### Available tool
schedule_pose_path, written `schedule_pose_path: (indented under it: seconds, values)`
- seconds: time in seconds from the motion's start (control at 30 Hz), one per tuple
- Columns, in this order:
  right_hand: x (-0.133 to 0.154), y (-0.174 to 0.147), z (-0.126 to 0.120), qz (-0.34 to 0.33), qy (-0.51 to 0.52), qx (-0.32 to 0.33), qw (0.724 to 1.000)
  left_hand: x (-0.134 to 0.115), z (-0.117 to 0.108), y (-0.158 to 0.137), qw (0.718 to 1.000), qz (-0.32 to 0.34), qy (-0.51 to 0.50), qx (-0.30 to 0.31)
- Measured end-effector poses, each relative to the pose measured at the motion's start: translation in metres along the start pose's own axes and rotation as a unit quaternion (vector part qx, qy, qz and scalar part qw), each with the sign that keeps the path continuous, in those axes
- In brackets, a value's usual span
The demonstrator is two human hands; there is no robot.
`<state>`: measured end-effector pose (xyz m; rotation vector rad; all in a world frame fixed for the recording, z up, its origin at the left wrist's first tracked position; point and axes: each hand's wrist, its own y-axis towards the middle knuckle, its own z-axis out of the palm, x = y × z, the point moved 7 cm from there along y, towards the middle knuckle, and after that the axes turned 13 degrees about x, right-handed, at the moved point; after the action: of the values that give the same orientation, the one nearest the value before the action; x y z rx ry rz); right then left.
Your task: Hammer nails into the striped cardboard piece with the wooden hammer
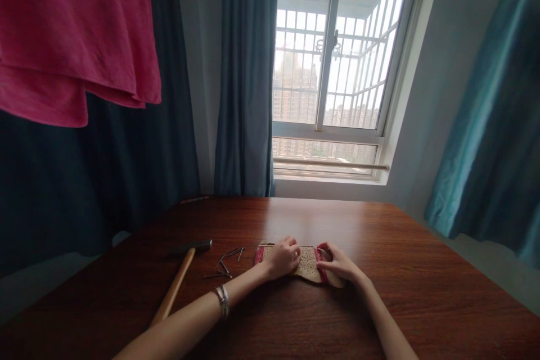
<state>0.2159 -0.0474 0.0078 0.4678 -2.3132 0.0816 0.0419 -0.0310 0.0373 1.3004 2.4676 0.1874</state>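
A flat beige insole [307,263] with dark dots and red bands lies on the table before me. My left hand [283,257] is closed over its left half, fingertips bunched together; anything small between them is hidden. At the right end, my right hand [336,263] grips the insole beside a red band, thumb on the near side and fingers on the far side. Several nails [223,264] are scattered to the left of the insole. Farther left lies a hammer [179,281] with a wooden handle and dark metal head, its handle end hidden behind my left forearm.
The brown wooden table [270,320] reaches to the wall under a barred window [329,67]. Blue curtains [247,79] hang on both sides. A pink cloth [76,34] hangs at upper left, above the table.
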Motion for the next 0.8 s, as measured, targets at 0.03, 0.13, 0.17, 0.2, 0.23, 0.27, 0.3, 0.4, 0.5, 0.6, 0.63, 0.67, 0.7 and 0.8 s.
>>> schedule_pose_path:
  seconds: [0.03, 0.13, 0.17, 0.2, 0.23, 0.27, 0.3, 0.4, 0.5, 0.6, 0.63, 0.67, 0.7, 0.8]
  values:
    - [-0.001, 0.001, 0.0, 0.002, -0.005, -0.009, 1.0, -0.001, 0.0, -0.002, 1.0, 0.001, -0.003, 0.006]
    - [-0.001, 0.003, 0.0, 0.01, -0.021, -0.04, 0.999, 0.0, 0.0, -0.007, 1.0, -0.011, -0.019, 0.016]
    - [-0.001, 0.003, 0.0, 0.015, -0.026, -0.05, 0.998, 0.0, 0.0, -0.008, 0.999, -0.015, -0.025, 0.018]
    - [0.0, 0.003, 0.0, 0.02, -0.032, -0.058, 0.998, 0.001, 0.0, -0.009, 0.999, -0.02, -0.03, 0.019]
    - [0.0, 0.004, 0.0, 0.025, -0.038, -0.065, 0.997, 0.0, -0.001, -0.01, 0.999, -0.023, -0.033, 0.019]
    - [0.001, 0.004, 0.001, 0.03, -0.045, -0.071, 0.996, 0.0, -0.001, -0.011, 0.999, -0.024, -0.032, 0.017]
    - [0.002, 0.004, 0.001, 0.034, -0.052, -0.075, 0.995, -0.002, -0.001, -0.012, 0.999, -0.023, -0.029, 0.015]
    - [0.005, 0.003, 0.0, 0.041, -0.074, -0.081, 0.993, -0.007, -0.002, -0.014, 1.0, -0.016, -0.004, 0.014]
    - [0.007, 0.002, 0.0, 0.042, -0.093, -0.08, 0.992, -0.011, -0.001, -0.015, 0.999, -0.019, 0.023, 0.021]
    - [0.007, 0.0, 0.0, 0.038, -0.106, -0.082, 0.99, -0.015, 0.0, -0.015, 0.998, -0.027, 0.044, 0.03]
    - [0.007, 0.0, 0.001, 0.037, -0.11, -0.084, 0.99, -0.017, 0.0, -0.015, 0.998, -0.03, 0.046, 0.034]
    - [0.007, 0.0, 0.002, 0.036, -0.112, -0.086, 0.989, -0.018, 0.0, -0.016, 0.998, -0.033, 0.045, 0.037]
    - [0.007, 0.0, 0.002, 0.034, -0.115, -0.089, 0.989, -0.019, -0.001, -0.017, 0.998, -0.037, 0.04, 0.038]
    - [0.007, -0.001, 0.0, 0.027, -0.119, -0.111, 0.986, -0.021, -0.013, -0.027, 0.999, -0.045, 0.008, 0.01]
